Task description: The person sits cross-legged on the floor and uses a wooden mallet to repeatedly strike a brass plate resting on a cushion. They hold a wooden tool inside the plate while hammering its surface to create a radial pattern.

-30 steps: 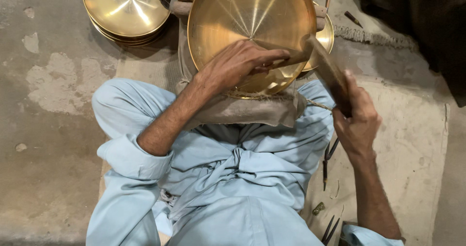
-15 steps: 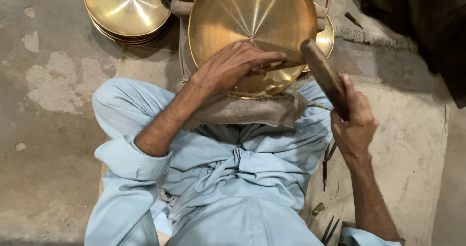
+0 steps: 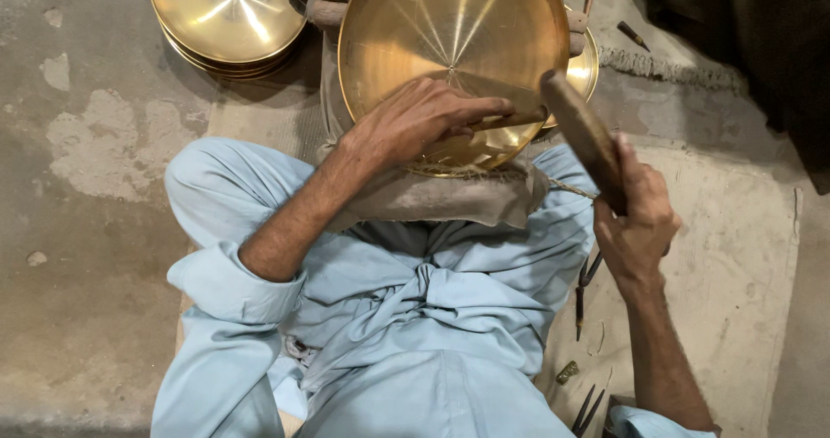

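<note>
Concrete floor (image 3: pixel 78 256); left hand (image 3: pixel 415 122) steadies brass plate (image 3: pixel 450 31), right hand (image 3: pixel 635 226) grips mallet (image 3: pixel 584 135).

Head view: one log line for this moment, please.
left hand: chisel on brass plate | right hand: mallet raised

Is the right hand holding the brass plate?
No, the right hand grips a dark wooden mallet, while the left hand rests on the brass plate.

No packages, labels, signs or screens are visible in the head view. No printed or displayed surface appears anywhere in the frame.
</note>
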